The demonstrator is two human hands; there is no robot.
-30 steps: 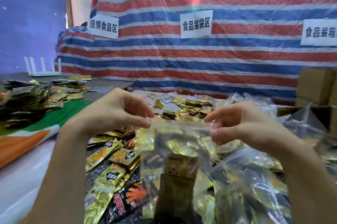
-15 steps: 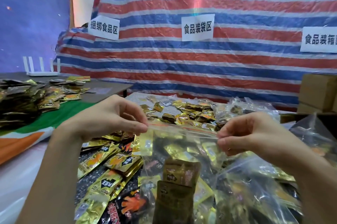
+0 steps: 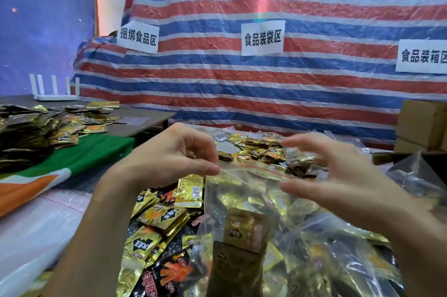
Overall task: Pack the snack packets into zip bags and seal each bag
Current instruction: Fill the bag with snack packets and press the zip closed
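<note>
A clear zip bag [image 3: 244,197] filled with gold and brown snack packets [image 3: 244,231] hangs upright in front of me. My left hand [image 3: 169,158] pinches the left end of its red-lined zip strip between thumb and forefinger. My right hand [image 3: 338,175] is blurred. Its fingers are spread above the right end of the strip and its thumb is below; it holds nothing. Loose gold and black snack packets [image 3: 159,221] lie on the table under my left forearm.
More loose packets [image 3: 256,149] are heaped beyond the bag. Clear bags of packets [image 3: 338,260] lie at the right. Cardboard boxes [image 3: 420,124] stand at the far right. A side table [image 3: 145,122] at the left holds more packets, a green cloth [image 3: 92,151] and a white router [image 3: 55,93].
My right hand has let go of the right end of the zip strip and spread its fingers. My left hand still pinches the left end.
</note>
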